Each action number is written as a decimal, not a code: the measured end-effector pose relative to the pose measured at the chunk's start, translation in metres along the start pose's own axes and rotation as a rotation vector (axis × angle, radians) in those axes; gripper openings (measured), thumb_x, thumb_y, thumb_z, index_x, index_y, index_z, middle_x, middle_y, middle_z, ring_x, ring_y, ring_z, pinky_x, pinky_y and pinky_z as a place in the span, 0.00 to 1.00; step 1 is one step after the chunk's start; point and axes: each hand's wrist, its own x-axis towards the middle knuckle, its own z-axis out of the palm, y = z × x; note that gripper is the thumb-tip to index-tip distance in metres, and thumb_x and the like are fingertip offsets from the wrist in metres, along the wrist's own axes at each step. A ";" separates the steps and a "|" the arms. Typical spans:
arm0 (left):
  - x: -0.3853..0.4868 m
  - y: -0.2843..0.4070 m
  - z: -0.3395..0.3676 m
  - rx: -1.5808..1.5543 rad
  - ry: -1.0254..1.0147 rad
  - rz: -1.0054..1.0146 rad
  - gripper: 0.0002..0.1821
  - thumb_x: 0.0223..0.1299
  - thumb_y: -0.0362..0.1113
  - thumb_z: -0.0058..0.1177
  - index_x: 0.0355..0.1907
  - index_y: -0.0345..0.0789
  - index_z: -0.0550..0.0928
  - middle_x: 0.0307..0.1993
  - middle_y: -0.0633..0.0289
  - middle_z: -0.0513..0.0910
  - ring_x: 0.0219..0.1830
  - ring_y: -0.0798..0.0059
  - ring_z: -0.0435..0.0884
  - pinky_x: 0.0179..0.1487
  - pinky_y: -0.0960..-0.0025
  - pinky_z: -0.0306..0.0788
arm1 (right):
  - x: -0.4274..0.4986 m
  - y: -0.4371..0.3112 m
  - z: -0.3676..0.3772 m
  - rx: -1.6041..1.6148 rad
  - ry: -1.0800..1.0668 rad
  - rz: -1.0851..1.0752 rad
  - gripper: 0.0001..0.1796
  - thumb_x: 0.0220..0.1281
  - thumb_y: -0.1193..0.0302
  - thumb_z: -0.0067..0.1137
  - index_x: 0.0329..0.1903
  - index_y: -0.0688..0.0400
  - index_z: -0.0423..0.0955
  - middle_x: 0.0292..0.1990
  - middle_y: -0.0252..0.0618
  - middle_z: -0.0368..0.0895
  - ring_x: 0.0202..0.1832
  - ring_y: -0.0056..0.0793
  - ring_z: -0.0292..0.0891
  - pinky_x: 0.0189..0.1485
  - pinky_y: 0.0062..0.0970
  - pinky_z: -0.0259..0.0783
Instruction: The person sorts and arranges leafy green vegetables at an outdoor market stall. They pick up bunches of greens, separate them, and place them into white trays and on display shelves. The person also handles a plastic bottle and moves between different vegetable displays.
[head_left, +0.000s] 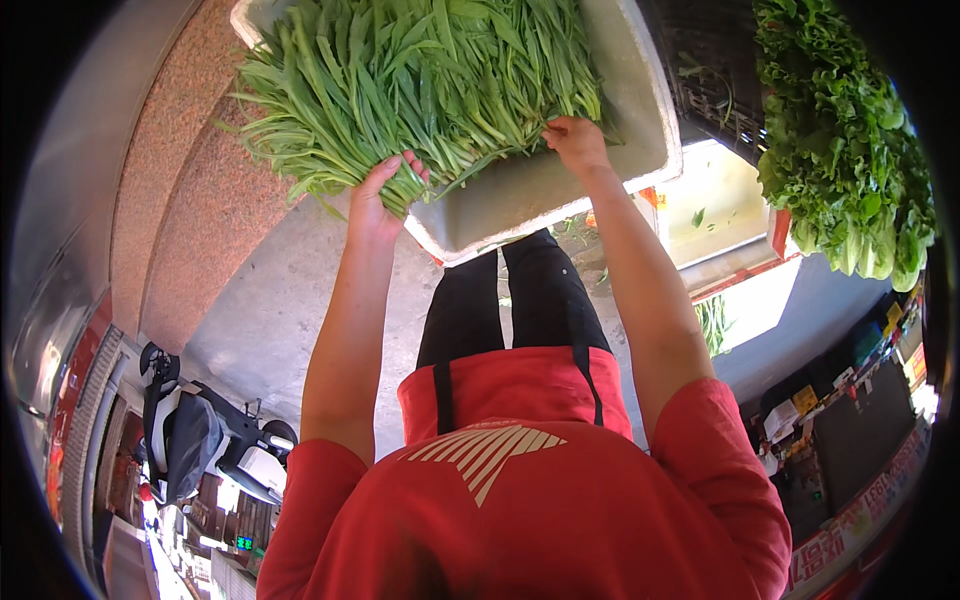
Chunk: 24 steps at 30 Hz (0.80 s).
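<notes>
Long leafy green vegetables (450, 67) lie in a thick layer in a white foam box (517, 199) before me, their stems towards me. My left hand (386, 180) is closed around a bundle of the stems at the box's left near corner, thumb on top. Some of the greens hang past the left side of the box. My right hand (576, 142) pinches a stem or leaf at the near right part of the pile, with its fingertips partly hidden by its own knuckles.
A reddish stone ledge (217, 217) borders the box on the left. Leafy lettuce (840, 150) stands to the right, beside a black plastic crate (720, 105). Another pale box (712, 202) holds scattered leaves. A parked scooter (210, 435) is at the lower left.
</notes>
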 end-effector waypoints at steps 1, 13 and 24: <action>-0.002 0.001 -0.003 -0.019 0.047 -0.022 0.10 0.52 0.29 0.52 0.39 0.31 0.74 0.34 0.58 0.78 0.37 0.68 0.78 0.48 0.58 0.73 | -0.007 -0.010 -0.007 0.099 -0.035 0.031 0.13 0.54 0.69 0.56 0.42 0.61 0.75 0.39 0.43 0.79 0.38 0.24 0.75 0.40 0.24 0.71; -0.020 -0.003 0.005 0.038 -0.036 0.006 0.13 0.51 0.30 0.54 0.40 0.31 0.74 0.34 0.57 0.78 0.36 0.67 0.78 0.43 0.61 0.75 | -0.098 -0.126 0.008 1.415 -0.557 -0.184 0.10 0.58 0.73 0.54 0.42 0.61 0.74 0.40 0.33 0.79 0.27 0.14 0.68 0.35 0.18 0.68; -0.023 0.003 -0.006 0.040 -0.047 -0.032 0.16 0.52 0.31 0.52 0.44 0.29 0.71 0.39 0.52 0.77 0.35 0.69 0.78 0.42 0.63 0.76 | -0.135 -0.022 0.019 1.228 -0.345 0.298 0.07 0.57 0.73 0.49 0.39 0.57 0.71 0.40 0.40 0.77 0.41 0.28 0.72 0.45 0.26 0.66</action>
